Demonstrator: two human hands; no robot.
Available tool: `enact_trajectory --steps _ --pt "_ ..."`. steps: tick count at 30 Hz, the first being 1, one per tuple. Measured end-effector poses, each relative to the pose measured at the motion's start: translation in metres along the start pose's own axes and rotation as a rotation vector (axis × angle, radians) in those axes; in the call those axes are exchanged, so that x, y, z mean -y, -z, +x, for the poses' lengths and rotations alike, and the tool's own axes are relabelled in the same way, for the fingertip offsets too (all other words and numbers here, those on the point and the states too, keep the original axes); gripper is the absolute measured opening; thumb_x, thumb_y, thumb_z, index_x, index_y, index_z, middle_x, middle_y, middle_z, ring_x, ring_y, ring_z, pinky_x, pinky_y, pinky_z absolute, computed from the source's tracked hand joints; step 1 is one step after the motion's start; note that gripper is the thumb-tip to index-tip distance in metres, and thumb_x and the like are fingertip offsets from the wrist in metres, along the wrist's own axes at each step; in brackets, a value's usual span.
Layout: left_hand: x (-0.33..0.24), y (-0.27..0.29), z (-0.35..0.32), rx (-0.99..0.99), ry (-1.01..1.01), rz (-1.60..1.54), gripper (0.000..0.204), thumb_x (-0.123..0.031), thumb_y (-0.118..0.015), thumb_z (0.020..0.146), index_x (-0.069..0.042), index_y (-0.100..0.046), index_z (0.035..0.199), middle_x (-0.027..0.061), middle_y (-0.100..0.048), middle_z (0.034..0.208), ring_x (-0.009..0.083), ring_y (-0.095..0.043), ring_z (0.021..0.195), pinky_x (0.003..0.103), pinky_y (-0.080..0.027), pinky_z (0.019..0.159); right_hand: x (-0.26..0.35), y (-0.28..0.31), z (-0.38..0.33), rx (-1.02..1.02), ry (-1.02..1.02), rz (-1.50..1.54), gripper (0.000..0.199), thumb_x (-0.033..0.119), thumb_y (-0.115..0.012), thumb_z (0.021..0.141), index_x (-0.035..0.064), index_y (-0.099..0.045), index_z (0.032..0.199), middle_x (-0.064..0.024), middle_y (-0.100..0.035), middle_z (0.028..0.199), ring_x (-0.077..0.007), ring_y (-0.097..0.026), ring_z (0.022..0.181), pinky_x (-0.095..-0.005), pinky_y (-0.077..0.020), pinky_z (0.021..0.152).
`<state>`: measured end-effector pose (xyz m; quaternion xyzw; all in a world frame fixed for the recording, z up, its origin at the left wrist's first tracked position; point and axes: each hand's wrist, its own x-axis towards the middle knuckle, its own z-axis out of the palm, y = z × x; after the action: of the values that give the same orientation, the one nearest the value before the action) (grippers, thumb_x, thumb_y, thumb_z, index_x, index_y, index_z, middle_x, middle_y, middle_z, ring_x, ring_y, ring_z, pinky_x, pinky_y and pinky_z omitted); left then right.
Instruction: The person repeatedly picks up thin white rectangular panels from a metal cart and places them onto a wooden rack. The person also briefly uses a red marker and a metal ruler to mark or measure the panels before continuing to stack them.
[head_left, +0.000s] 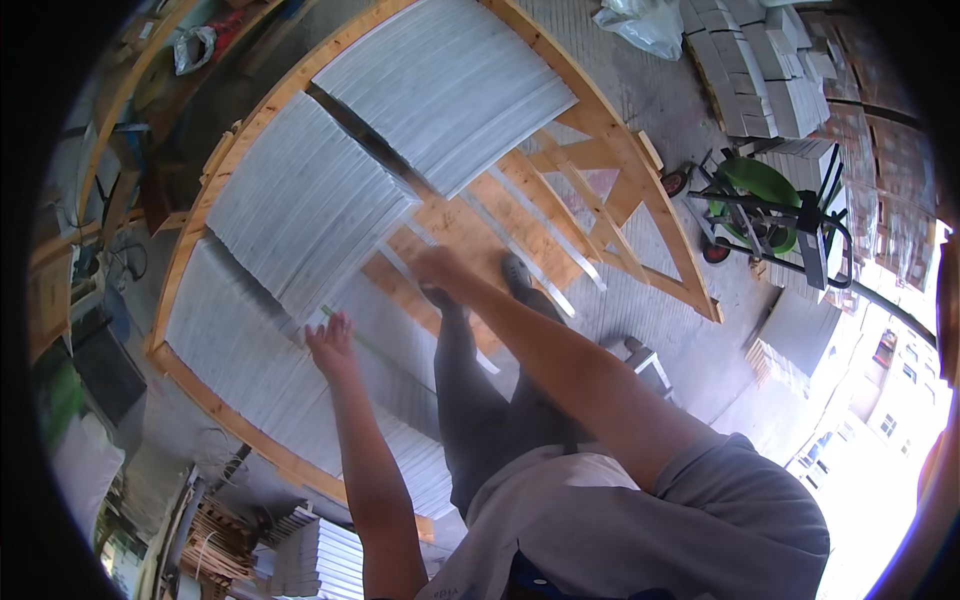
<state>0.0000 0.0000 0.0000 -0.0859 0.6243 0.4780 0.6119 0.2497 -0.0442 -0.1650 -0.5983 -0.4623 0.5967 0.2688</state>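
My left hand (332, 346) is stretched over the corner of a stack of thin white sheets (235, 325), its fingers apart. Right beside it runs a narrow green strip (327, 313), and I cannot tell whether the fingers touch it. My right hand (437, 272) is smeared by motion above the orange-brown wooden base (455, 225), near the edge of a second white stack (310, 190); its fingers do not show clearly. A third white stack (440, 90) fills the far part of the wooden frame (590, 85). Pale flat strips (525, 245) lie across the base.
My shoes (516, 277) are among the base boards. A slatted wooden frame side (650, 220) bounds the right. Beyond it stands a green-and-black wheeled cart (765, 205). White boxes (740, 60) are piled at the far right, with a plastic bag (645, 28) nearby. Wooden shelving (95, 130) lines the left.
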Motion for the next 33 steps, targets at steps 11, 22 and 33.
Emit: enact_trajectory --steps 11,22,33 --pt "0.096 0.155 -0.119 -0.69 -0.929 1.583 0.054 -0.028 -0.047 0.093 0.008 -0.033 0.131 0.025 -0.038 0.133 0.0389 -0.037 0.124 0.044 -0.034 0.1 -0.083 0.187 -0.29 0.066 -0.437 -0.501 0.026 0.023 -0.057 0.076 0.0001 -0.065 0.067 -0.0153 -0.064 0.065 -0.0206 -0.062 0.051 -0.0334 -0.0509 0.053" --pt "0.159 0.187 -0.11 -1.005 -0.942 1.74 0.056 -0.035 -0.031 0.096 0.003 -0.027 0.138 0.0182 -0.025 0.145 0.0308 -0.024 0.134 0.044 -0.025 0.105 -0.084 0.205 -0.269 0.02 -0.613 -0.05 0.015 0.015 -0.057 0.076 0.0052 -0.06 0.064 -0.007 -0.055 0.063 -0.0172 -0.06 0.061 -0.031 -0.048 0.051" --pt "0.144 0.184 -0.121 -1.006 -0.74 1.69 0.059 -0.034 -0.041 0.092 0.002 -0.029 0.137 0.0149 -0.021 0.147 0.0266 -0.018 0.137 0.044 -0.017 0.107 -0.03 0.01 -0.204 0.516 -0.09 -0.176 0.013 0.017 -0.052 0.088 0.004 -0.055 0.089 -0.0074 -0.062 0.08 -0.0157 -0.062 0.068 -0.0249 -0.048 0.057"
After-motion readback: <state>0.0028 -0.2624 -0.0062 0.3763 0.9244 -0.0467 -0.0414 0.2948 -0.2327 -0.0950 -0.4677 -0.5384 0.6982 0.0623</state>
